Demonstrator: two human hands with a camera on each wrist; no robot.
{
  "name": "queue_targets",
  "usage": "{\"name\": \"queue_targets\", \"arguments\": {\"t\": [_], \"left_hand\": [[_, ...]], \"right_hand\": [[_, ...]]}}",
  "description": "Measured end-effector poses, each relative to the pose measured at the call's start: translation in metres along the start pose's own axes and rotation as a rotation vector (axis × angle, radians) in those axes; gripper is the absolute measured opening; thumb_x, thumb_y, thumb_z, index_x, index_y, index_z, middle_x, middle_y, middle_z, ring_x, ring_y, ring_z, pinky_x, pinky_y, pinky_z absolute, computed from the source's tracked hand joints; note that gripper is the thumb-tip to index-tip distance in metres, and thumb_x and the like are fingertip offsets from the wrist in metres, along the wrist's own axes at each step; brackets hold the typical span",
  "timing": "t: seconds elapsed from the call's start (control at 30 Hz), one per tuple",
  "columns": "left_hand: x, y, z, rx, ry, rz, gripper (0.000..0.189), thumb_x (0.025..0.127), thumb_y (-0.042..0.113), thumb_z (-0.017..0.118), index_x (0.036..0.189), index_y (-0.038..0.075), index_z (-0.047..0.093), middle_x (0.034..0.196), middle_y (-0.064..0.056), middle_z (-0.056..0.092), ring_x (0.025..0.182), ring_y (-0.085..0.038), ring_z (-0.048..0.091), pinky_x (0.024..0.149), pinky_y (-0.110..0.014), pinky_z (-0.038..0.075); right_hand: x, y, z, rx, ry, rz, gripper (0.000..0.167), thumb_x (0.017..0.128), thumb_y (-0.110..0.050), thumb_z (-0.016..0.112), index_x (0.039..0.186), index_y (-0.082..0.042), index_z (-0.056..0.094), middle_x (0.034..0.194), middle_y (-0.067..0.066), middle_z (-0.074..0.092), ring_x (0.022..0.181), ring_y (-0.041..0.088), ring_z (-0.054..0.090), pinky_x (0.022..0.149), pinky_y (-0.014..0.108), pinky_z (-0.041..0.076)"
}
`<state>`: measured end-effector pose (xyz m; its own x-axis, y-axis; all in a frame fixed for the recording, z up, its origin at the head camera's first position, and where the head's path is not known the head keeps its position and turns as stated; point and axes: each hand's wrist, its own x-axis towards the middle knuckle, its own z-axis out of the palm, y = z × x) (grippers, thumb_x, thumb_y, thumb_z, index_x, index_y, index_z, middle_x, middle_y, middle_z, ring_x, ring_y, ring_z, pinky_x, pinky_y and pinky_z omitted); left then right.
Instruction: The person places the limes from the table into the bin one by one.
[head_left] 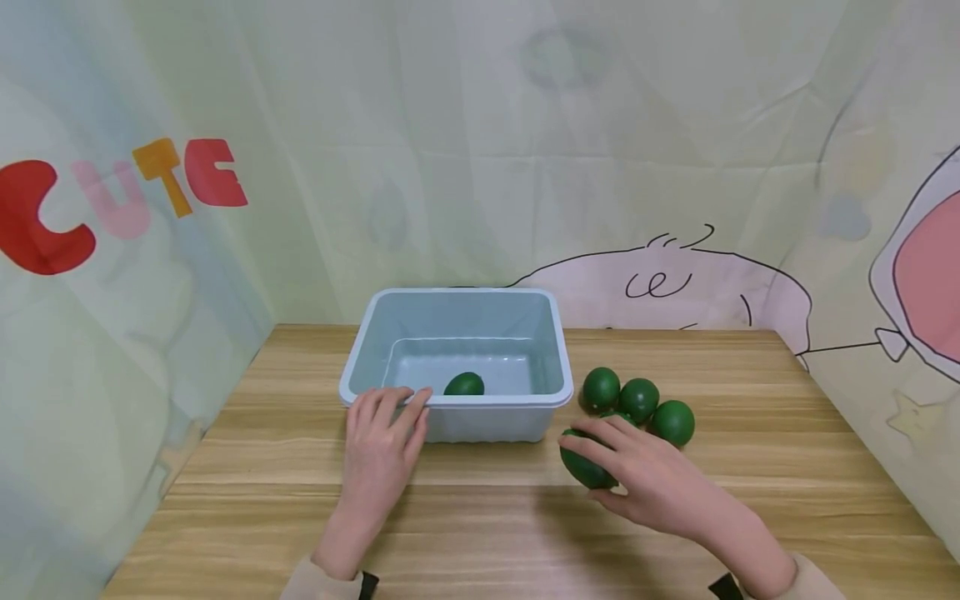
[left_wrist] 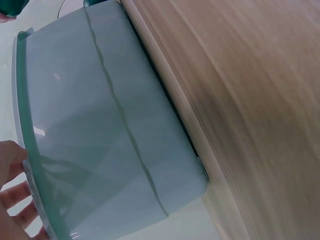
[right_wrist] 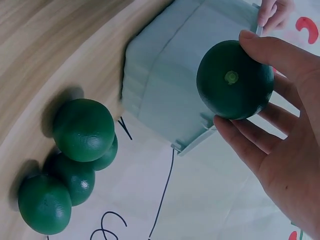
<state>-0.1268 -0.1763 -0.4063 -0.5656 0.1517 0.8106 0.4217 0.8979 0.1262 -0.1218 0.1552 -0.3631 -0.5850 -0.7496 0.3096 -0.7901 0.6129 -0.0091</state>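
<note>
My right hand (head_left: 645, 475) grips a dark green lime (right_wrist: 235, 80) between its thumb and fingers. In the head view it is in front of the loose limes and to the right of the pale blue plastic tub (head_left: 487, 421). My left hand (head_left: 381, 442) holds the tub's near rim at the left, its fingers over the edge. One lime (head_left: 464, 384) lies inside the tub, its lower part hidden by the near wall. Beside the tub, several more limes (right_wrist: 84, 130) sit in a cluster on the table; in the head view my right hand partly covers one of them.
The wooden table (head_left: 465, 525) ends at a printed cloth backdrop (head_left: 450, 167) behind the tub and at both sides. At the left wrist, the camera sees mostly the tub's outer wall and the tabletop.
</note>
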Motion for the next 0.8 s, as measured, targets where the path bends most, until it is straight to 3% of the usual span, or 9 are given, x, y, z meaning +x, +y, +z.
{"name": "queue_targets", "arguments": {"t": [0.5, 0.8], "left_hand": [[0.0, 0.0, 0.0, -0.003, 0.008, -0.005, 0.027, 0.08, 0.008, 0.072, 0.108, 0.008, 0.073, 0.097, -0.013, 0.066, 0.095, -0.033, 0.056, 0.094, -0.053, 0.041], [0.0, 0.0, 0.0, -0.006, -0.006, 0.001, 0.023, 0.088, 0.015, 0.062, 0.107, 0.008, 0.072, 0.097, -0.013, 0.065, 0.094, -0.034, 0.056, 0.094, -0.053, 0.041]], "right_hand": [[0.007, 0.0, -0.011, -0.019, 0.077, -0.07, 0.071, 0.07, -0.029, 0.084, 0.134, -0.022, 0.054, 0.131, -0.002, 0.057, 0.115, 0.013, 0.054, 0.089, 0.03, 0.053], [0.013, 0.0, -0.019, -0.018, 0.069, -0.069, 0.072, 0.073, -0.029, 0.082, 0.137, -0.025, 0.051, 0.135, -0.003, 0.055, 0.118, 0.013, 0.054, 0.09, 0.03, 0.052]]}}
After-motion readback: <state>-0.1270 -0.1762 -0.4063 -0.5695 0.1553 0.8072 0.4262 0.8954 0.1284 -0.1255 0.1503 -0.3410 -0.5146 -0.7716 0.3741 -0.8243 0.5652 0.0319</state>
